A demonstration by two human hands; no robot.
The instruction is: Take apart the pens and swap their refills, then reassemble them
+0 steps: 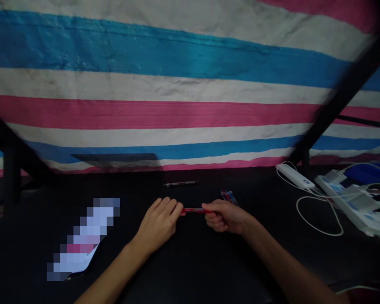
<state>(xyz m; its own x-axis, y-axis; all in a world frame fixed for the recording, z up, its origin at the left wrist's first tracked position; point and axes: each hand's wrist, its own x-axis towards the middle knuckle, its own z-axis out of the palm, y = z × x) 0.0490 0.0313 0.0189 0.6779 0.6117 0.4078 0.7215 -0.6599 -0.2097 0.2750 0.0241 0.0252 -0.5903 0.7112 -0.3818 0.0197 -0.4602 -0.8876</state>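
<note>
A red pen [194, 210] is held level between my two hands, just above the black table. My left hand [163, 217] grips its left end with the fingers curled round it. At the other end, my right hand [226, 215] pinches the pen between thumb and curled fingers. Only the middle of the pen shows; both ends are hidden in my hands. Behind my right hand lie several pens [229, 196] side by side, partly covered by that hand. Farther back, a dark, slim pen [181, 183] lies crosswise on the table.
A bright, blurred-out device [85, 236] rests on the table [183, 270] at the left. On the right are a white power strip [351, 202] with plugs, a white adapter [296, 176] and a looped cable [319, 232]. A striped sheet [177, 114] hangs behind, with dark frame bars at both sides.
</note>
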